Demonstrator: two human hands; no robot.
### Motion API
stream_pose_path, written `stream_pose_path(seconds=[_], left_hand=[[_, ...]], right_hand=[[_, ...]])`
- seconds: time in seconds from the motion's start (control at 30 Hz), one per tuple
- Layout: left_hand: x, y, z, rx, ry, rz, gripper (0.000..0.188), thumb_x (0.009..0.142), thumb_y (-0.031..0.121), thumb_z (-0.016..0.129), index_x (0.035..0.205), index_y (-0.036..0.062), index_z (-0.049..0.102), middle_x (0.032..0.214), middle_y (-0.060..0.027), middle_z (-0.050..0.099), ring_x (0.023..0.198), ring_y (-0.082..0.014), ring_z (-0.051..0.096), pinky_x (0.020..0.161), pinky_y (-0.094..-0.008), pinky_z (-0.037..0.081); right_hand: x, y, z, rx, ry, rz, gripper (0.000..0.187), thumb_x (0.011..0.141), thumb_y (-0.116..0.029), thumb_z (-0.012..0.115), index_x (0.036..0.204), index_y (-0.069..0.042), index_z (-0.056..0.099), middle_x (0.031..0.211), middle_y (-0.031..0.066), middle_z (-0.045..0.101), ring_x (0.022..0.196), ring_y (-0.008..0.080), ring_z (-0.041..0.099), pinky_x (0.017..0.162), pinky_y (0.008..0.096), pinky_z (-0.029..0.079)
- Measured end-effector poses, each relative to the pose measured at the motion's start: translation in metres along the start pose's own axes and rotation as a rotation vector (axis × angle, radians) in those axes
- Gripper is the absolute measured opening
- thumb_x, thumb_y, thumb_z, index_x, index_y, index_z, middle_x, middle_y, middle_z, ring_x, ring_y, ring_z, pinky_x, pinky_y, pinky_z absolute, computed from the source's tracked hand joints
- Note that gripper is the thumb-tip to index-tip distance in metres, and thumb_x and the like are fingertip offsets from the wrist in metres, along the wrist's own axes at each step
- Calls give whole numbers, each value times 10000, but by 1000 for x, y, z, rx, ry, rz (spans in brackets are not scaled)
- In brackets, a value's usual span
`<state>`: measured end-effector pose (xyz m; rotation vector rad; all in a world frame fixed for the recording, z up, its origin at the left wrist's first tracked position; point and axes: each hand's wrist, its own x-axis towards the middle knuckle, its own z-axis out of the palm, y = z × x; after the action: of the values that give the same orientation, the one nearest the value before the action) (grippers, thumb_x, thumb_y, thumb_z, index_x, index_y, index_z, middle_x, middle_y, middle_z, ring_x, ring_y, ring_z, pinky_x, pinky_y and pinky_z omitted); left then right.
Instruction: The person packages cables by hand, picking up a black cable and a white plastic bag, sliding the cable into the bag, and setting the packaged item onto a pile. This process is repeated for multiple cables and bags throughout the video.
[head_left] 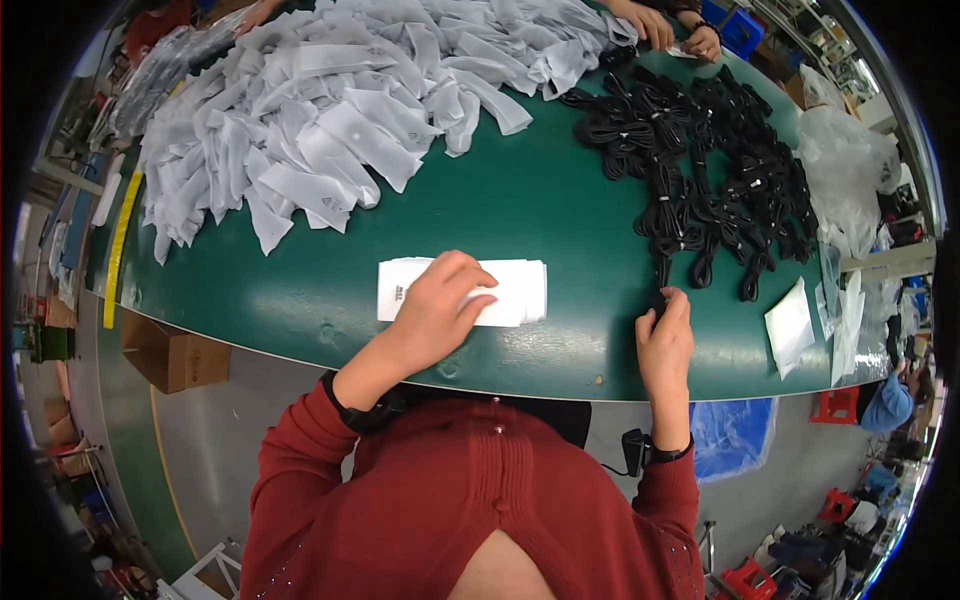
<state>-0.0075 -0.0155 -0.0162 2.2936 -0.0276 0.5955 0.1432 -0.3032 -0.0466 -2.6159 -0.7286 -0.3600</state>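
My left hand point(440, 305) lies on a small stack of flat white pouches point(515, 290) near the front edge of the green table point(540, 200), fingers curled over the top pouch. My right hand point(665, 335) rests further right at the table edge, fingertips pinching the end of a black coiled cable point(662, 290) from the black heap. Both sleeves are red, with a dark band on each wrist.
A large heap of white pouches point(330, 110) covers the far left of the table. A pile of bundled black cables point(700, 160) fills the right. Another person's hands point(675, 30) work at the far edge. Clear plastic bags point(845, 170) lie right; a cardboard box point(175, 355) stands below the table.
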Motion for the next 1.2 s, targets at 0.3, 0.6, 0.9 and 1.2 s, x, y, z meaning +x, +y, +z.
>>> stream_pose_path(seconds=[0.3,0.6,0.9,1.2], left_hand=[[-2,0,34,54,-50,-17,158,808,21,710,898,17,580,862,-102,557,805,-289,575,697,-393,477],[-5,3,28,-219,-1,-285,100,863,-37,654,897,12,575,876,-70,587,749,-169,564,645,-284,465],[0,3,19,-222,8,-87,67,889,-34,628,913,6,580,964,-75,636,807,-159,581,680,-268,472],[0,1,20,-330,-57,-303,31,906,-12,609,913,12,590,999,-87,650,868,-205,602,770,-312,489]], right_hand=[[-19,-60,-1,634,-63,-69,354,870,36,604,1216,12,535,926,188,630,679,291,601,616,337,493],[1,-82,-7,449,-105,-518,349,826,28,692,1162,-26,615,855,133,598,680,282,601,593,353,480],[6,-77,-8,570,-201,-409,382,771,23,724,1137,-72,668,869,89,588,695,256,586,588,371,476],[7,-77,-14,321,-45,-686,371,785,23,701,1138,-89,682,888,75,594,712,244,589,616,343,482]])
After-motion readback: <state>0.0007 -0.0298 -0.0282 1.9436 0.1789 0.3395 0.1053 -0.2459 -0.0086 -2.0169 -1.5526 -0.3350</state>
